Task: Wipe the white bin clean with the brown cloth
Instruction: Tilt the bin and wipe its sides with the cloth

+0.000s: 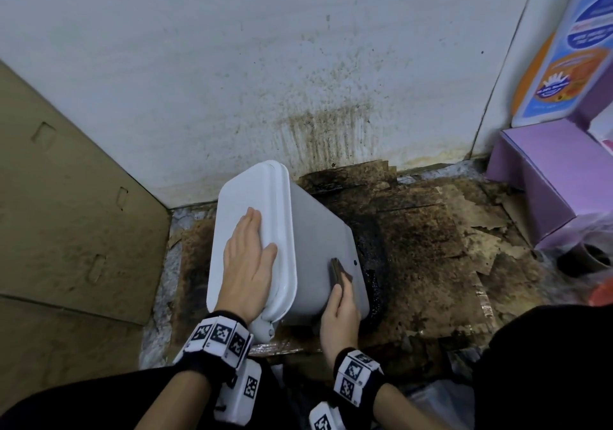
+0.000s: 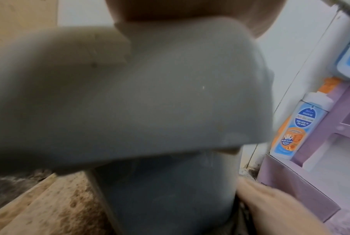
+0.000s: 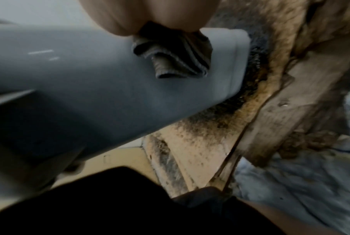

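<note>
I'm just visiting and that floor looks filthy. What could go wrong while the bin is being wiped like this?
The white bin is tipped over, steadied only by the flat left hand on its lid; it might slip or roll. Its lower side sits close to the black grime on the stained cardboard, so it could pick up dirt again. The folded brown cloth in the right hand could brush that grime and smear it.

The head view looks steeply down from above at the tilted white plastic bin (image 1: 292, 247) against the stained wall. Both wrist views sit very close to the bin, blurred: the left looks under its lid toward the purple shelf (image 2: 330, 127), the right along its side toward the dirty cardboard floor (image 3: 270, 119).
</note>
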